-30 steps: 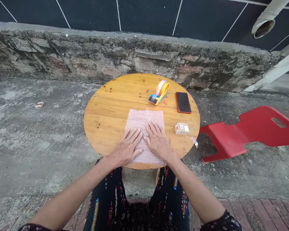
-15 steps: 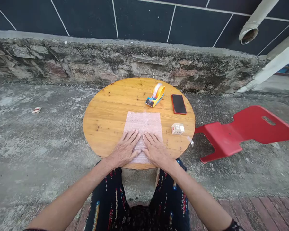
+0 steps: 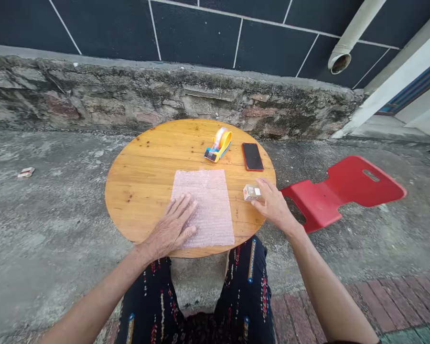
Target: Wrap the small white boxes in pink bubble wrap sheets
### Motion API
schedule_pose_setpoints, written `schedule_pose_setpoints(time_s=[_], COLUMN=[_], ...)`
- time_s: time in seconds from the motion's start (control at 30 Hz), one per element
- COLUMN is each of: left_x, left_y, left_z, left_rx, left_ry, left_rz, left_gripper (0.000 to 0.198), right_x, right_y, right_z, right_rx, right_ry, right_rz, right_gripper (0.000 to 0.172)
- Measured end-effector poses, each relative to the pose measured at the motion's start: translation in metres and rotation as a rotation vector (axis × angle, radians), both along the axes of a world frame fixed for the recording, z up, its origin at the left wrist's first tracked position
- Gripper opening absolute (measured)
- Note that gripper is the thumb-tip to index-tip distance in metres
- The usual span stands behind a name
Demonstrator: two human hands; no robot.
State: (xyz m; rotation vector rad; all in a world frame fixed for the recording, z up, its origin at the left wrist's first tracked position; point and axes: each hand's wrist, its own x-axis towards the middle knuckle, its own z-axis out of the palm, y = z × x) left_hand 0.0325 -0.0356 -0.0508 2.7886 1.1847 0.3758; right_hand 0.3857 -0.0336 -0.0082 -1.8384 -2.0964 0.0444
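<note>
A pinkish sheet of bubble wrap [image 3: 209, 210] lies flat on the round wooden table [image 3: 139, 177]. My left hand [image 3: 174, 220] rests on its left part, palm down with fingers stretched. At the right of the table stands a small light-coloured box [image 3: 251, 192] with a white patch on it. My right hand [image 3: 271, 200] is at the box's right side, thumb and fingers apart around that end. Whether the fingertips touch the box I cannot tell.
Toward the back of the table stand a yellow and blue tape dispenser [image 3: 219, 144] and a phone [image 3: 252, 156] with a red edge. A red plastic chair [image 3: 329, 191] is to the right. Behind the table runs a stone wall base [image 3: 129, 98].
My right hand has lifted off the bubble wrap and moved right to the small box. My left hand stays on the wrap. The view has shifted a little to the right.
</note>
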Motion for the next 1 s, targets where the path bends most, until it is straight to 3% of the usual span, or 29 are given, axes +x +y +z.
schedule_pose_setpoints(time_s=[0.13, 0.3, 0.4, 0.5, 0.7, 1.0], left_x=[-0.017, -0.028, -0.024, -0.021, -0.02, -0.019], left_y=[-0.013, -0.039, -0.049, -0.051, -0.051, -0.051], left_z=[0.011, -0.001, -0.011, -0.016, -0.016, -0.018], left_rx=[-0.023, -0.037, -0.045, -0.046, -0.05, -0.066], left_ry=[-0.05, -0.074, -0.097, -0.123, -0.159, -0.193], left_rz=[0.07, 0.11, 0.113, 0.125, 0.141, 0.153], left_gripper=[0.065, 0.057, 0.051, 0.048, 0.045, 0.045], right_x=[0.007, 0.003, -0.022, -0.063, -0.129, -0.145], right_y=[0.021, 0.019, 0.015, 0.016, 0.034, 0.042], right_z=[-0.011, -0.005, 0.009, 0.017, 0.014, -0.004], right_rx=[-0.037, -0.044, -0.021, -0.032, -0.074, -0.136], right_ry=[0.014, 0.018, 0.085, 0.162, 0.177, 0.105], right_rz=[0.085, 0.07, 0.122, 0.285, 0.404, 0.441], right_gripper=[0.063, 0.045, 0.044, 0.043, 0.046, 0.046])
